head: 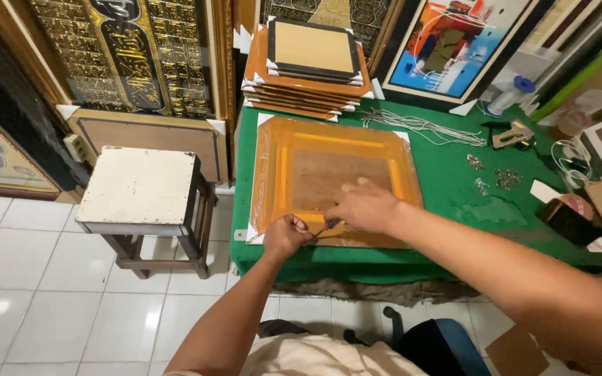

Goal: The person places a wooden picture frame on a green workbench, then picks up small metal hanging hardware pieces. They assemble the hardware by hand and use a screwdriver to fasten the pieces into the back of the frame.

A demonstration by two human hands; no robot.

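Note:
A picture frame wrapped in orange film (pixel 336 143) lies face down on the green table (pixel 454 188), its brown backing board showing. My left hand (pixel 286 235) is closed in a fist at the frame's near edge. My right hand (pixel 364 207) rests on the frame's lower rail and pinches a small tool with a red and dark handle (pixel 330 224) that points toward the left hand. Whatever the left fist holds is hidden.
A stack of wrapped frames (pixel 308 63) sits at the table's back. White cords (pixel 423 127), small metal hangers (pixel 506 179), a tape roll (pixel 573 209) and a tool (pixel 513 134) lie to the right. A white-topped wooden stool (pixel 139 186) stands left. Framed pictures lean on the wall.

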